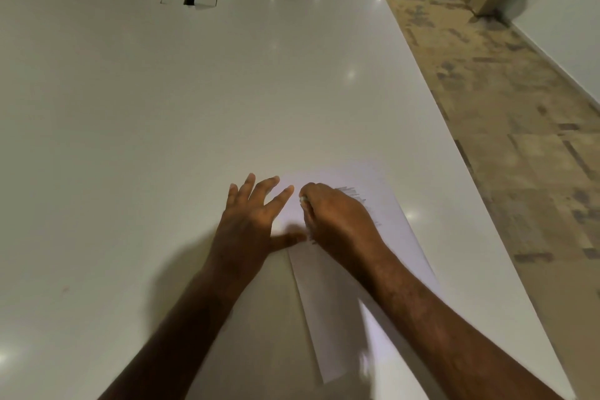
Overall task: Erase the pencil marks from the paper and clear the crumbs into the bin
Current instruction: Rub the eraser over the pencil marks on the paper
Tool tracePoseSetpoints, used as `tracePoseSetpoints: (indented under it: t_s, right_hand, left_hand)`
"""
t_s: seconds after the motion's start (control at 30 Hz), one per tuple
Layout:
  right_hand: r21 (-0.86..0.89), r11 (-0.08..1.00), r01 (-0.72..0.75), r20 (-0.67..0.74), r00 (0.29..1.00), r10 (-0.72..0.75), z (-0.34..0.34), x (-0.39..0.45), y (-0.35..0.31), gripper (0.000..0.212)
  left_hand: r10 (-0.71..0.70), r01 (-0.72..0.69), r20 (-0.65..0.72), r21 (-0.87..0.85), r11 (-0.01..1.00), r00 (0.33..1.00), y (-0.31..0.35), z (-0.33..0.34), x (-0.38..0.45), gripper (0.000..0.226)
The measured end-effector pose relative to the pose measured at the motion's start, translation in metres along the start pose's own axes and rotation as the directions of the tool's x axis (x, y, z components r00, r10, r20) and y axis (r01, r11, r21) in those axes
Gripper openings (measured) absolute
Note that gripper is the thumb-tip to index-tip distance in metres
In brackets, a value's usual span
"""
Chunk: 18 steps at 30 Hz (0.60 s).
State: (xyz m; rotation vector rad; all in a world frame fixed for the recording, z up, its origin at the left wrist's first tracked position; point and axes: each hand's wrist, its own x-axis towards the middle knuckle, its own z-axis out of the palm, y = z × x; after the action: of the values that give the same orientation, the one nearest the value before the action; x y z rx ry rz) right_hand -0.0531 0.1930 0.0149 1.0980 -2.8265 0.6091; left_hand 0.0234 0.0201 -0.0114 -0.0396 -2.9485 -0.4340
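Two bare forearms reach in from the near edge. One glossy white bench (162, 140) carries one white rectangular sheet of paper (328, 308), lying near its right edge. The left hand (251, 221), fingers spread wide, presses flat on the sheet's left edge. The right hand (337, 217) is curled closed around a small pale eraser (303, 200), over one patch of grey pencil marks (354, 193).

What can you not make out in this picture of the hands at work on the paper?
- Eraser: head view, only a pale tip shows in the closed right hand.
- Pencil marks: mostly hidden under that hand.
- Crumbs: too small to see on the paper.
- Bin: not in view.
- Left hand: fingers motion-blurred.
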Motion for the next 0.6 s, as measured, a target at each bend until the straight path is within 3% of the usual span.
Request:
tracePoseSetpoints:
  t_s: [0.17, 0.27, 0.37, 0.47, 0.6]
  right_hand:
    - [0.014, 0.999, 0.036, 0.054, 0.998, -0.037, 0.000, -0.011, -0.009, 0.006]
    - [0.035, 0.998, -0.043, 0.023, 0.999, 0.042, -0.002, 0.003, 0.003, 0.023]
    - [0.033, 0.999, -0.005, -0.003, 1.000, 0.006, 0.003, -0.001, -0.004, 0.012]
    - [0.011, 1.000, 0.025, 0.063, 0.998, -0.025, 0.003, -0.012, -0.009, 0.005]
    - [0.027, 0.994, -0.110, 0.071, 0.992, 0.107, -0.009, 0.005, 0.006, 0.021]
  left_hand:
    - [-0.003, 0.003, -0.006, -0.012, 1.000, 1.000, 0.001, 0.000, 0.000, 0.088]
    - [0.000, 0.000, 0.008, -0.005, 1.000, 1.000, 0.000, 0.000, 0.000, 0.095]
    - [0.000, 0.000, -0.001, -0.017, 1.000, 1.000, 0.000, 0.001, -0.001, 0.092]
    - [-0.007, 0.007, -0.007, -0.018, 1.000, 1.000, 0.000, 0.001, -0.001, 0.088]
    - [0.000, 0.000, -0.012, 0.007, 1.000, 1.000, -0.001, 0.002, 0.000, 0.090]
